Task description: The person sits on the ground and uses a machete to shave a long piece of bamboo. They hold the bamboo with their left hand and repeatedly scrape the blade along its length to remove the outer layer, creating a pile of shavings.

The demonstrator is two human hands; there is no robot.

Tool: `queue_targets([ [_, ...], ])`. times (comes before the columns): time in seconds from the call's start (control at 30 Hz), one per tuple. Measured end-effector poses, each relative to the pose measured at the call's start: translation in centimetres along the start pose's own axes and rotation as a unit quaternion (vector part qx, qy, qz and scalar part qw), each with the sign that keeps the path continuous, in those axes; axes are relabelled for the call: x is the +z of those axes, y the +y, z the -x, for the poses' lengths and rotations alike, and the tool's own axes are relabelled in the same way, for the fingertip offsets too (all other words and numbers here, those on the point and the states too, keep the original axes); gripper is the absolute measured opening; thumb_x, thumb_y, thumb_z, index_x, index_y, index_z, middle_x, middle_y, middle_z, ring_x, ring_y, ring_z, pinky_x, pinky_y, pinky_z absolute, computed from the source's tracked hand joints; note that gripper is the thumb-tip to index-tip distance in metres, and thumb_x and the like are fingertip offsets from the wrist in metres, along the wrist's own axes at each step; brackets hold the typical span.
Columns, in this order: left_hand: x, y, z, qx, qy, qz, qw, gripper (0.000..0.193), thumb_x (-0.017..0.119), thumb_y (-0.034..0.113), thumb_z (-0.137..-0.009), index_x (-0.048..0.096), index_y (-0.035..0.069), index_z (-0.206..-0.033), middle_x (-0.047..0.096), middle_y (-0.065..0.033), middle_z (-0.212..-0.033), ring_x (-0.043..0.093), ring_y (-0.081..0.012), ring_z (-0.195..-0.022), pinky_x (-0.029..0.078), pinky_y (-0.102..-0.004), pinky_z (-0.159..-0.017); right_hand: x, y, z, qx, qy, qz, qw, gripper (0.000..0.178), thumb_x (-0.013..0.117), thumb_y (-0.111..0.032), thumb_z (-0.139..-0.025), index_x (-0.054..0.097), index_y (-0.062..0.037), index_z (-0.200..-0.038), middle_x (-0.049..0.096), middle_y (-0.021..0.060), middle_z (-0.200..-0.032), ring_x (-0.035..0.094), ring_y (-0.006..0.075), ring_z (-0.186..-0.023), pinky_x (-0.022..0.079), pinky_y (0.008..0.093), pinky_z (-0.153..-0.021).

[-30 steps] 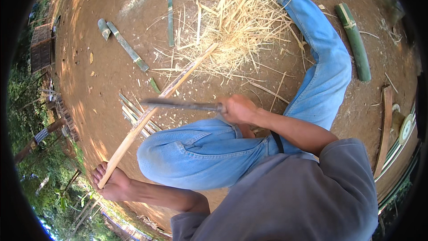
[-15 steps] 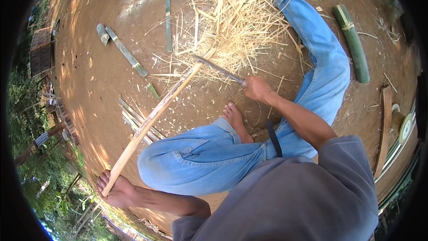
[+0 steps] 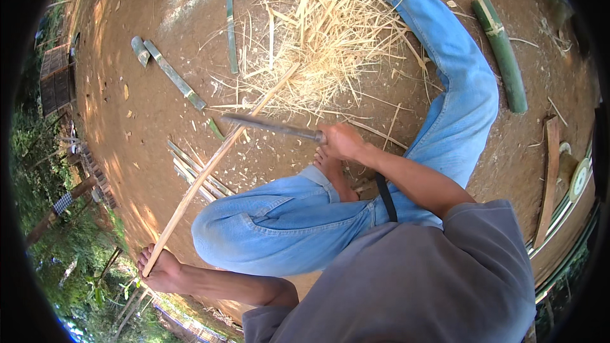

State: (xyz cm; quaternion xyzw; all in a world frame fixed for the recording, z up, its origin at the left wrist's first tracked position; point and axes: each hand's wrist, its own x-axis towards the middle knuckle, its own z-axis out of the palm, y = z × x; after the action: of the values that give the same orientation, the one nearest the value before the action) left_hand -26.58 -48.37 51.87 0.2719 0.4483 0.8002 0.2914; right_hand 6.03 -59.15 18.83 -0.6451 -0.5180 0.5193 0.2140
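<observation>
My left hand is closed round the near end of a long pale bamboo strip, which slants up and right past my bent knee. The strip's far tip reaches the edge of a heap of shavings. In my right hand is the handle of a long-bladed knife. Its dark blade, slightly blurred, lies across the strip a little beyond the middle. Whether the edge touches the strip or hovers just over it, I cannot tell.
A thick green bamboo piece lies to the right of my outstretched leg. Several split strips lie under the held strip. Farther left are a bamboo length and a short stub. A brown plank rests at the right.
My right hand has drawn the knife back along the strip, left and nearer to me. The strip's near end stays in my left hand, and its far end has shifted slightly.
</observation>
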Motion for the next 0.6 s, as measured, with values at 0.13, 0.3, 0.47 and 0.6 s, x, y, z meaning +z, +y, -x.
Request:
queue_targets([
  [0.13,0.1,-0.6,0.1,0.004,0.016,-0.022,1.000,0.021,0.038,0.017,-0.089,0.033,0.009,-0.071,0.030,-0.0047,-0.067,0.029,-0.0189,-0.062,0.028,-0.0344,-0.059,-1.4,5.2,-2.7,0.145,0.076,-0.015,0.986,0.022,0.059,-0.018,-0.086,0.062,-0.0003,-0.098,0.066,0.0266,-0.084,0.065,0.0427,-0.082,0.051,0.0507,-0.075],
  [0.3,-1.3,0.3,-1.5,-0.048,-0.107,0.061,0.991,0.027,0.040,0.020,-0.096,0.040,0.007,-0.072,0.039,-0.0076,-0.070,0.037,-0.0227,-0.067,0.034,-0.0375,-0.065,-1.0,4.3,-2.3,0.076,0.061,-0.001,0.995,0.024,0.060,-0.019,-0.086,0.063,0.0024,-0.097,0.066,0.0263,-0.084,0.066,0.0417,-0.085,0.052,0.0481,-0.078],
  [0.47,-1.7,-0.6,-2.2,-0.022,-0.075,0.069,0.995,0.032,0.039,0.026,-0.101,0.044,0.003,-0.079,0.044,-0.0109,-0.073,0.042,-0.0243,-0.070,0.038,-0.0394,-0.068,-3.4,7.5,-4.1,0.159,0.096,-0.010,0.983,0.023,0.059,-0.017,-0.082,0.063,-0.0010,-0.098,0.066,0.0252,-0.082,0.066,0.0398,-0.079,0.052,0.0473,-0.073],
  [0.6,0.7,-0.6,0.5,0.047,0.009,0.084,0.995,0.025,0.053,0.021,-0.097,0.050,0.001,-0.083,0.053,-0.0151,-0.080,0.053,-0.0259,-0.082,0.044,-0.0409,-0.078,-1.2,-1.2,0.9,0.001,0.030,-0.095,0.995,0.025,0.058,-0.017,-0.080,0.062,-0.0013,-0.099,0.065,0.0255,-0.077,0.065,0.0406,-0.075,0.052,0.0472,-0.071],
])
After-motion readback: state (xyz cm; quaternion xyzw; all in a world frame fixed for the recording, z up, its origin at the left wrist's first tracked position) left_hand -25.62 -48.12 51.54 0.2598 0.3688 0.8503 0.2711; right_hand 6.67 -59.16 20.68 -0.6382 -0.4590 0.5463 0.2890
